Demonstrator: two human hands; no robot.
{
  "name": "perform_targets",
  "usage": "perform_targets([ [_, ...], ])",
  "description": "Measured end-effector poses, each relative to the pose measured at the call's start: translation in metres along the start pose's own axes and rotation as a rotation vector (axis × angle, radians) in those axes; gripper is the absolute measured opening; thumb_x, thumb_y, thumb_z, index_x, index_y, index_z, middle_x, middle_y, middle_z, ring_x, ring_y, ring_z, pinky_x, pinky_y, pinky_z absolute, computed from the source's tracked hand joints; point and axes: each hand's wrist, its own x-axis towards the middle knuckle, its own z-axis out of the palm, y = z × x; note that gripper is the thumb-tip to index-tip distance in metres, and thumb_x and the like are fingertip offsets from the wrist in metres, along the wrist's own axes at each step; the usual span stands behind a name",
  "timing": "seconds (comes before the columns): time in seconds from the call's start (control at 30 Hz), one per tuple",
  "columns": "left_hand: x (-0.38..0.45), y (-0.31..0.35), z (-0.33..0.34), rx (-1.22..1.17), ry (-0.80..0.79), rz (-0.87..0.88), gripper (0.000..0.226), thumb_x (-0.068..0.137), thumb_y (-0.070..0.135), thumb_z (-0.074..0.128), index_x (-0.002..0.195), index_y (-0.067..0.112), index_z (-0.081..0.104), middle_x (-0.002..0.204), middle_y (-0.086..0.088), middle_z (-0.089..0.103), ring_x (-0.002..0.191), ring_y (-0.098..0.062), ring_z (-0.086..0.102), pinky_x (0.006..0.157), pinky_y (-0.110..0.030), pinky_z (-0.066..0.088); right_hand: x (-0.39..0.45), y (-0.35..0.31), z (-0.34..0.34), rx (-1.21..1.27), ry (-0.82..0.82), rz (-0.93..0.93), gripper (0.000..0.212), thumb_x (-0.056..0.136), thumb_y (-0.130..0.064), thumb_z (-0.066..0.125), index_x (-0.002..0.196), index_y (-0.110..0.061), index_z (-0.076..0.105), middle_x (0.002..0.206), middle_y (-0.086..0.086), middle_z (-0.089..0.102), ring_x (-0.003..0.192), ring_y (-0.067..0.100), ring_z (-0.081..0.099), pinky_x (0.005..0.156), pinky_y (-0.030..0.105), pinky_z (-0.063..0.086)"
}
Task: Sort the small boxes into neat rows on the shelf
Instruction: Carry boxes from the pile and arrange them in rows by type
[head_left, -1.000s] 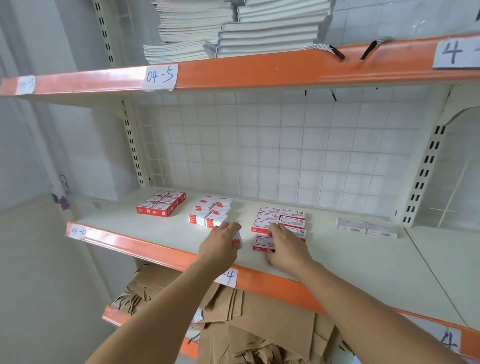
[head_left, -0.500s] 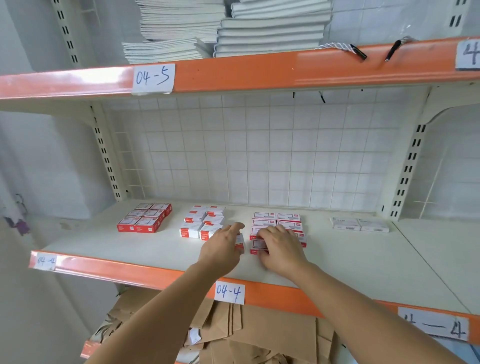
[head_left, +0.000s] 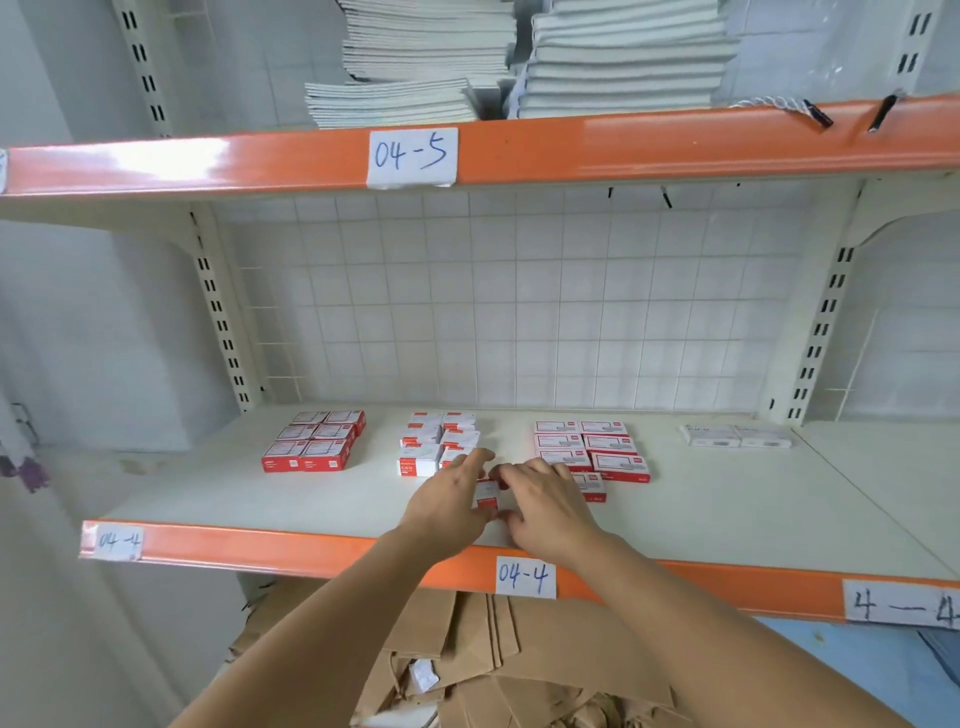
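Since half a second earlier, both hands converged on one small box (head_left: 487, 494) at the shelf (head_left: 208, 499) front. Left hand (head_left: 451, 500) and right hand (head_left: 545, 504) pinched it between them. Judged: placement into a row pending.

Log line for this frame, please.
stage: sorting boxes | left hand: holds small box | right hand: on same box | shelf: three box groups behind, unfinished
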Motion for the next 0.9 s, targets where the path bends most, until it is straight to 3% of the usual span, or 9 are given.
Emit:
perform_targets([
  [0.17,-0.006,-0.016,-0.01,-0.006,0.022,-0.024,0.06,0.085,0.034,0.066,0.136,0.021,0.037,0.129,0.0,0.05,0.117,-0.018,0.05,0.088,-0.03,0.045,0.009,-0.013,0.003,0.088,0.017,0.083,0.041,0.09,-0.024,0.057,0.128,-0.024,0.043,0.125,-0.005,0.057,0.119,0.019,0.045,0.096,0.034,0.031],
  [0.4,-0.012,-0.035,-0.017,0.027,0.072,-0.132,0.042,0.086,0.026,0.065,0.125,0.021,0.051,0.122,0.003,0.054,0.109,-0.016,0.052,0.081,-0.028,0.045,0.022,-0.018,0.013,0.146,0.011,0.064,0.038,0.09,-0.025,0.057,0.126,-0.024,0.044,0.124,-0.006,0.058,0.117,0.018,0.047,0.093,0.034,0.031],
  [0.9,-0.014,-0.085,-0.025,0.012,0.078,-0.148,0.045,0.087,0.016,0.062,0.13,0.02,0.05,0.127,0.003,0.051,0.111,-0.017,0.054,0.088,-0.03,0.047,0.047,-0.06,0.037,0.154,0.013,0.103,0.034,0.093,-0.026,0.051,0.127,-0.022,0.047,0.119,-0.004,0.062,0.112,0.02,0.053,0.091,0.035,0.036],
])
